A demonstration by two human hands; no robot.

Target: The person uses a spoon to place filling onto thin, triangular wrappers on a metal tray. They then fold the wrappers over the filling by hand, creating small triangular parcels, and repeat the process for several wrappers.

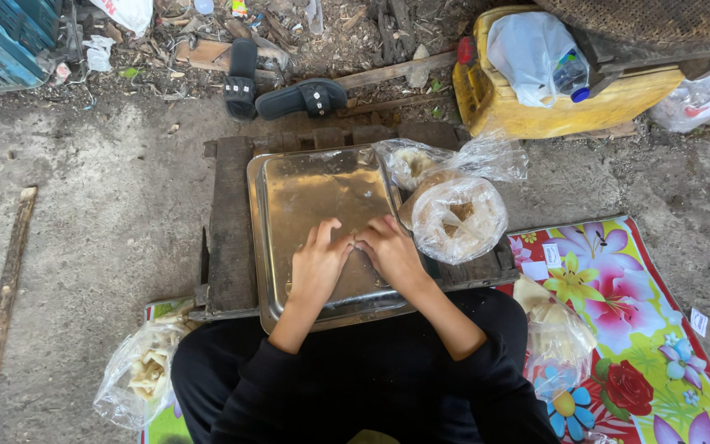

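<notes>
A shiny metal tray (314, 189) lies upside-down-looking on a dark wooden pallet (232, 230) in front of my crossed legs. My left hand (320, 265) and my right hand (389, 251) rest side by side on the tray's near half, fingertips meeting at a small pale piece pressed against the metal. What lies under the fingers is mostly hidden. A clear plastic bag of round pale sheets (458, 218) sits just right of the tray, touching its edge.
A second clear bag (421, 160) lies behind the first. Bags of folded pale pieces sit at my left knee (143, 374) and right knee (554, 333). A flowered mat (634, 329), yellow container (527, 107), black sandals (301, 99), wooden stick (2, 312) surround me.
</notes>
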